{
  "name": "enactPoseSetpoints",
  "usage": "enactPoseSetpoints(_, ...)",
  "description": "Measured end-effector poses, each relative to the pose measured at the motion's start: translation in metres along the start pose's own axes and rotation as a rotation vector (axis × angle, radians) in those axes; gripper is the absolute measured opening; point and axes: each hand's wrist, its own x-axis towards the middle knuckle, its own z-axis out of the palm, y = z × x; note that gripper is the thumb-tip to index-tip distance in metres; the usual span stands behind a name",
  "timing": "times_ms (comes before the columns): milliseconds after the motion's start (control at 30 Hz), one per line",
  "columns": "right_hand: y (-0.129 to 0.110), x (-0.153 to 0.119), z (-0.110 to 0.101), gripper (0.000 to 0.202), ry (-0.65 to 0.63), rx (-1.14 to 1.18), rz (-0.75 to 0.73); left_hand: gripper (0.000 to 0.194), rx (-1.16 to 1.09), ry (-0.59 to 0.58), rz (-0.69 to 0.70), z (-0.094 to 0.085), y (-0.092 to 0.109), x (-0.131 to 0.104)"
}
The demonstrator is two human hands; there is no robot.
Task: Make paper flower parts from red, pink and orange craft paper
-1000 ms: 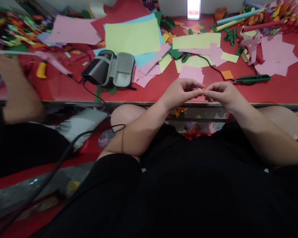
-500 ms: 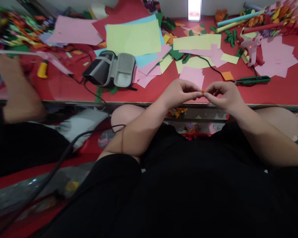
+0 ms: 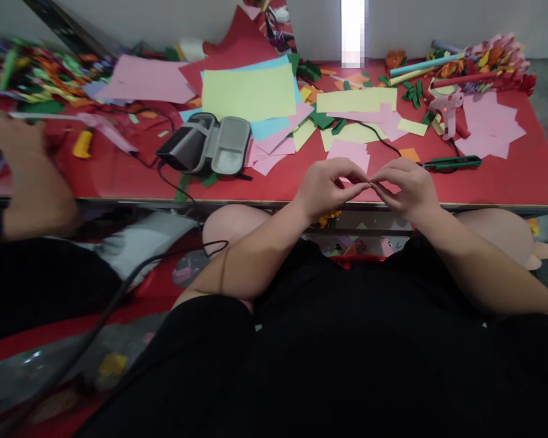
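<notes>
My left hand [image 3: 329, 190] and my right hand [image 3: 410, 190] meet fingertip to fingertip above the table's front edge. Both are closed in a pinch on a tiny piece of orange paper [image 3: 369, 183], which the fingers now hide almost wholly. Pink paper squares [image 3: 347, 153] lie just behind my left hand. Beyond my right hand are an orange paper square [image 3: 410, 155] and a green utility knife [image 3: 454, 162]. Farther back on the right, a pink glue gun [image 3: 447, 112] stands with its small red light lit.
A co-worker's arm [image 3: 36, 176] reaches over the red table [image 3: 155, 185] at left, near another glue gun [image 3: 112, 134]. An open grey case [image 3: 231, 146] holds a black device with a cable [image 3: 178, 182]. Yellow sheets [image 3: 249, 91] and paper flowers [image 3: 497, 55] lie farther back.
The view has tilted up slightly, so the table sits lower in the picture. My fingertips have drawn closer together, and the orange paper shows less between them.
</notes>
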Motion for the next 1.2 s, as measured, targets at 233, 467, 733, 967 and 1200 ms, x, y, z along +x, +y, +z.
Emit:
enactPoseSetpoints(233,-0.002,0.000,0.001,0.012,0.107,-0.048,-0.070,0.017,0.212,0.119,0.316,0.001,-0.004,0.003)
enactPoseSetpoints(467,0.002,0.004,-0.010,0.010,0.257,-0.071,-0.208,0.009,0.498,0.218,0.578,-0.002,-0.009,0.009)
enactPoseSetpoints(733,-0.007,0.002,-0.004,0.009,0.299,0.071,-0.139,0.014,0.302,0.248,0.550,0.004,-0.011,0.009)
enactPoseSetpoints(967,-0.016,0.004,-0.003,0.007,0.243,0.348,0.204,0.017,0.062,0.186,0.278,0.006,-0.003,0.012)
enactPoseSetpoints(1200,-0.019,0.003,-0.007,0.017,0.193,0.326,0.290,0.021,-0.001,0.124,0.241,0.000,0.003,0.014)
